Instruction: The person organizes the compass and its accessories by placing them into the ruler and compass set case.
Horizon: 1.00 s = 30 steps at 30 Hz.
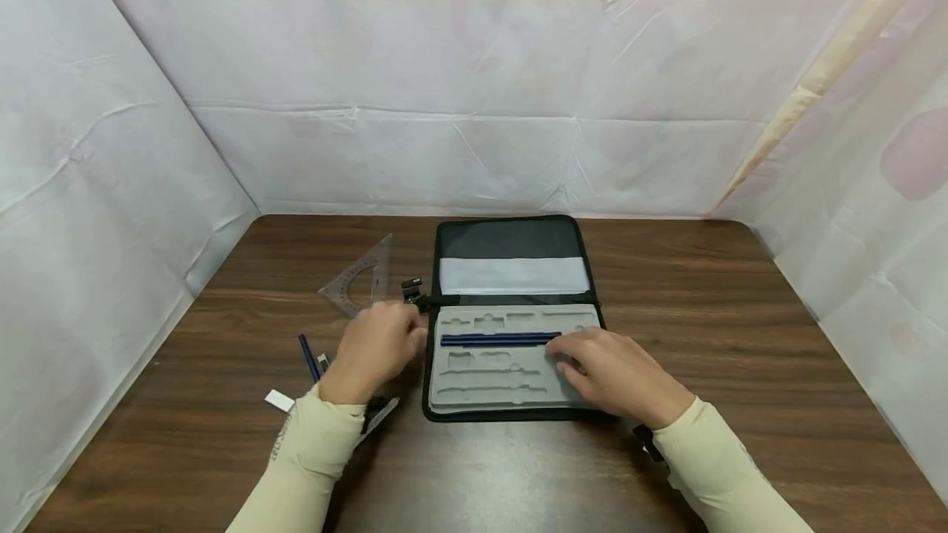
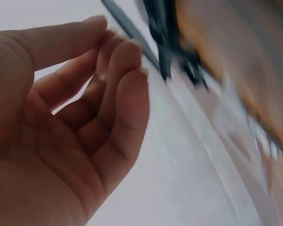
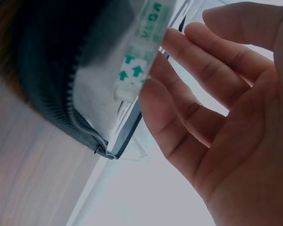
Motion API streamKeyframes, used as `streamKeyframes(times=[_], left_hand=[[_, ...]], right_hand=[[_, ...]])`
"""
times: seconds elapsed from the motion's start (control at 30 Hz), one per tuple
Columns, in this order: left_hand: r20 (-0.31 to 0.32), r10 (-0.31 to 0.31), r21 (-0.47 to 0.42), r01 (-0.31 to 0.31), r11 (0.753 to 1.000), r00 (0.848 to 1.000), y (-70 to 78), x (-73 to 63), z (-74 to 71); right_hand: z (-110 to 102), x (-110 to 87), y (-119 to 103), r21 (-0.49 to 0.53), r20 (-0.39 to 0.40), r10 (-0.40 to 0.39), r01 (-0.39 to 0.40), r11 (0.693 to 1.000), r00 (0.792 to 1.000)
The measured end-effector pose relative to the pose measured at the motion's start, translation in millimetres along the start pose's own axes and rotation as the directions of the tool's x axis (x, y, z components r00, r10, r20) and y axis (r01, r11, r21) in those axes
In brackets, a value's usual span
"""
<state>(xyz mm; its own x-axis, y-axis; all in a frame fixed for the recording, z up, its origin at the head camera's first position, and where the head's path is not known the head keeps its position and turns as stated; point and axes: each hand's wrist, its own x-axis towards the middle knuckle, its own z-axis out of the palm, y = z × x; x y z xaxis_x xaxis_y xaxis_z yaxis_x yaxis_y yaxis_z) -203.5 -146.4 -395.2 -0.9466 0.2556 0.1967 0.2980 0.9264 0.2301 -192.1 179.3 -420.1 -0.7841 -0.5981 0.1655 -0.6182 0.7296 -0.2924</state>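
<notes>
An unzipped black case [image 1: 511, 238] lies open, its grey moulded tray [image 1: 474, 410] facing up. Two or so dark blue pencils [image 1: 496, 340] lie lengthwise in the tray. My right hand [image 1: 615, 373] rests over the tray's right part, fingertips at the pencils' right end. In the right wrist view, a white tube [image 3: 132, 70] with green print lies beside its bent fingers, and the thumb stands apart. My left hand [image 1: 379, 352] hovers beside the case's left edge, fingers loosely curled, thumb close to the index fingertip, and nothing visible held. Small black pieces [image 1: 411, 290] lie beyond it.
Left of the case lie a clear set square [image 1: 348, 282], a blue pencil [image 1: 308, 356], a small metallic piece [image 1: 323, 363] and a white eraser [image 1: 279, 400]. A partly hidden ruler-like piece [image 1: 381, 415] is by the left wrist. Pale curtains [image 1: 474, 163] surround the wooden table [image 1: 741, 311].
</notes>
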Motion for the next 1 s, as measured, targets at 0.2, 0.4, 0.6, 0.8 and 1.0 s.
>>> streamKeyframes(times=[0.2,0.4,0.6,0.8,1.0], left_hand=[[0.138,-0.159,0.031,0.157,0.987,0.978,-38.5,-4.4,-31.3],[0.183,-0.384,0.086,0.375,0.923,0.905,-87.1,-22.2,-52.2],[0.251,-0.526,0.112,0.515,0.850,0.813,-118.4,-35.7,-48.5],[0.258,-0.519,0.088,0.515,0.852,0.815,-126.8,-35.3,-39.5],[0.259,-0.480,0.003,0.496,0.868,0.838,-127.6,-31.2,-36.0]], right_hand=[[-1,0.4,0,-0.001,0.010,-0.002,0.002,1.000,1.000],[-2,-0.2,-1,-0.004,0.013,0.003,-0.003,1.000,1.000],[-2,-2.2,-1,-0.005,0.022,0.006,-0.006,1.000,1.000],[-1,-0.9,-1,-0.001,0.014,0.007,-0.007,1.000,1.000],[-1,-1.2,-1,0.000,0.013,0.004,-0.004,1.000,1.000]])
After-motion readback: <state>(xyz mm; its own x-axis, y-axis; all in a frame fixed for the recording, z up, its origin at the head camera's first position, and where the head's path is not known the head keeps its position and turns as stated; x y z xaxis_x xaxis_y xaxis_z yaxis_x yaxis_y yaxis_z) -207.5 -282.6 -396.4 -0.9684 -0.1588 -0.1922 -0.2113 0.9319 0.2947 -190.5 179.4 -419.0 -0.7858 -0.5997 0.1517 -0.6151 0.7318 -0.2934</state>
